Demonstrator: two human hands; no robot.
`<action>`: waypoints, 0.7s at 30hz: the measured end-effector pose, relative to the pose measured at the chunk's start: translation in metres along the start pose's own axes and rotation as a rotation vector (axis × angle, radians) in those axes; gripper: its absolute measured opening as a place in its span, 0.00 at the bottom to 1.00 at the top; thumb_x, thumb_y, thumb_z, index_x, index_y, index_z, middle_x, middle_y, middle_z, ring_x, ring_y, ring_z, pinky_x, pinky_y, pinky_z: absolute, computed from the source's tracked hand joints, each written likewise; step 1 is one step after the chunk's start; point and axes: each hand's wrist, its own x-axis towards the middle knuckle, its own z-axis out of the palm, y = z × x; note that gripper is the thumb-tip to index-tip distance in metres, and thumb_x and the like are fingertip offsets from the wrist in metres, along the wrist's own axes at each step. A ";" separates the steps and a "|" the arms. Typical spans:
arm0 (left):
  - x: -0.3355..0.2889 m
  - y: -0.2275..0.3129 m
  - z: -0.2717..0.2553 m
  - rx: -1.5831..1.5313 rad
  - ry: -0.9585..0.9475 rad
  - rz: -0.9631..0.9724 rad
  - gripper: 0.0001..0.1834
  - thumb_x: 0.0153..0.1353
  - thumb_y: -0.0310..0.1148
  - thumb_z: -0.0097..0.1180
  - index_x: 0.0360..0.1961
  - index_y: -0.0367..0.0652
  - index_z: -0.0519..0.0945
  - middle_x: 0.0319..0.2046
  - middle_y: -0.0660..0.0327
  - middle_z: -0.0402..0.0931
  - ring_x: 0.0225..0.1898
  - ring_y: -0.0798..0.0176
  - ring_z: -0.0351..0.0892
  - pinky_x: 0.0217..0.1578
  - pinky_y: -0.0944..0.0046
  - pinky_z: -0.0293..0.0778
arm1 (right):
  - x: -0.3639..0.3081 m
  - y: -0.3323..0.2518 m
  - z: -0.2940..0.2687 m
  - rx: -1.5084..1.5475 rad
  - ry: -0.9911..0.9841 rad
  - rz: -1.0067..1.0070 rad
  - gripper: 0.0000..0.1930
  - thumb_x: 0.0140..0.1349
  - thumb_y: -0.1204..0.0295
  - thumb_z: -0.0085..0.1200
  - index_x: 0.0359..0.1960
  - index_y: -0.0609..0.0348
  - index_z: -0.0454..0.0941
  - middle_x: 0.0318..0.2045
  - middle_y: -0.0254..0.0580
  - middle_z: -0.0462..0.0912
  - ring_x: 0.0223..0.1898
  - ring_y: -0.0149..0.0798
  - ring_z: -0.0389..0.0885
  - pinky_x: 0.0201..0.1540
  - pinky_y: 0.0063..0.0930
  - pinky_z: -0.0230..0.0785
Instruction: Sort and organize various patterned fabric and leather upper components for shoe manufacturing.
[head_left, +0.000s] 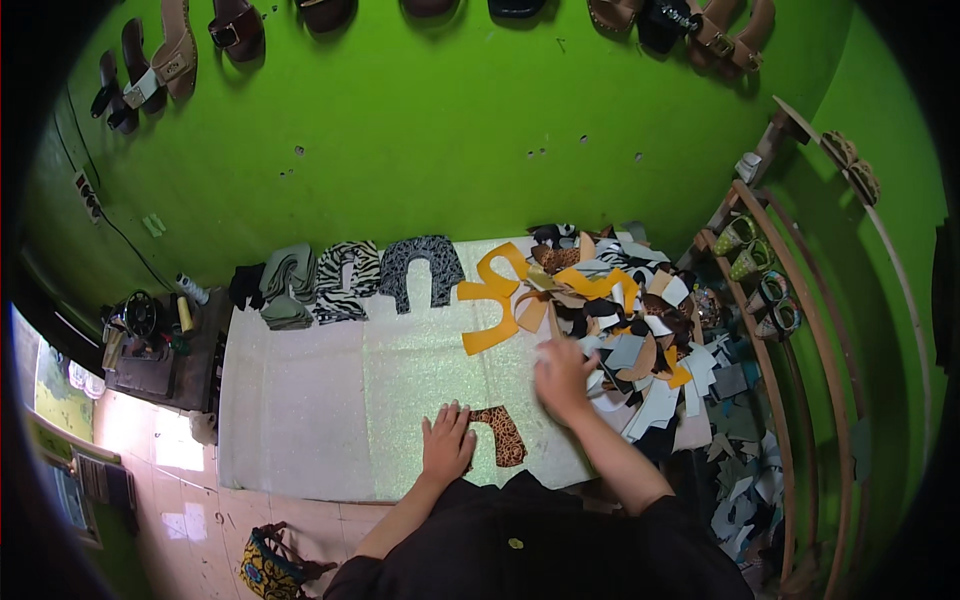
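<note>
Leopard-print piece: located on the counter, at the near edge, directly in front of the person. Its shape is an arch. The closed bend points away from the person, toward the green wall; the opening faces the body. The long axis of the exposed leg runs from far to near, its lower end slanting slightly right.

Left hand: nearer of the two. It lies palm down, fingers extended and a little apart, touching the left part of the piece, which it covers. The exposed part extends to its right. Nothing is gripped, as far as I can see.

Right hand: raised beside the left edge of the scrap pile. From it, the leopard-print piece lies toward the person and to the left, clearly apart. The fingers are blurred; whether they hold anything cannot be told.

Yellow piece: beyond both hands, opening left.
</note>
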 end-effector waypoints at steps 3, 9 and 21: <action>0.007 0.003 -0.017 -0.046 0.169 0.024 0.24 0.59 0.38 0.46 0.57 0.45 0.67 0.60 0.50 0.59 0.62 0.45 0.55 0.58 0.34 0.42 | 0.056 0.044 -0.016 -0.215 0.170 0.166 0.07 0.53 0.66 0.51 0.32 0.51 0.76 0.35 0.37 0.74 0.46 0.41 0.68 0.51 0.58 0.47; 0.014 0.010 -0.063 -0.160 0.407 -0.035 0.18 0.58 0.33 0.46 0.51 0.48 0.74 0.60 0.52 0.59 0.64 0.45 0.49 0.60 0.36 0.34 | 0.085 0.093 -0.008 -0.479 -0.100 0.224 0.10 0.52 0.62 0.55 0.29 0.53 0.80 0.33 0.38 0.79 0.46 0.40 0.71 0.49 0.52 0.49; 0.026 0.027 -0.099 -0.357 0.651 0.062 0.10 0.56 0.27 0.48 0.38 0.41 0.78 0.46 0.50 0.68 0.54 0.48 0.62 0.56 0.53 0.56 | 0.084 0.073 -0.089 0.822 0.161 0.385 0.07 0.63 0.72 0.46 0.36 0.64 0.69 0.26 0.34 0.77 0.28 0.21 0.71 0.30 0.16 0.62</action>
